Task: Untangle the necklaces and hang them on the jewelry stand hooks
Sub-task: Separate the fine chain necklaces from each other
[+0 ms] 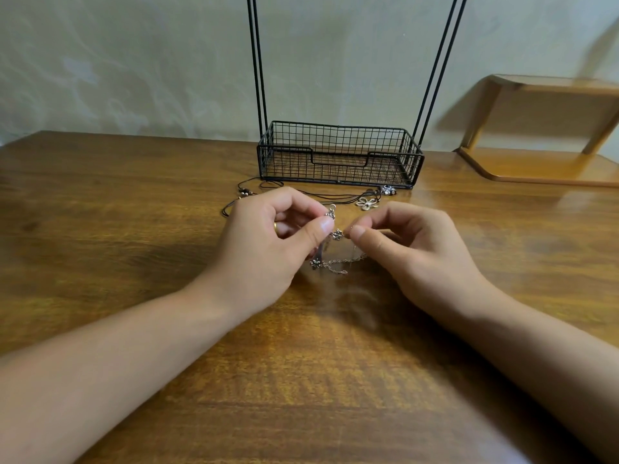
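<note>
A silver chain necklace (335, 262) with small flower charms is held up between the two hands just above the tabletop (134, 202), in front of the jewelry stand (338, 155). The left hand (268, 239) has its fingers curled in, and its thumb and forefinger pinch the chain near the clasp end, where a small ring and charm stick up above the thumb tip. A gold ring shows on one finger of that hand. The right hand (412, 242) is curled the same way, thumb pressed against forefinger, pinching the chain just beside a flower charm that sits between the two thumbs. The thumbs are close together but apart. From the pinched points the chain hangs down in a loose loop, with another flower charm at its lower left; this part is blurred, so whether it touches the wood cannot be told.

Behind the hands, black cord necklaces (301, 192) lie on the tabletop just in front of the stand's wire basket base, with dark beads at the left, a silver flower pendant (367, 203) and a small dark pendant (388, 190) at the right. Black rods rise from the basket out of view. A wooden shelf (542, 128) stands at the far right.
</note>
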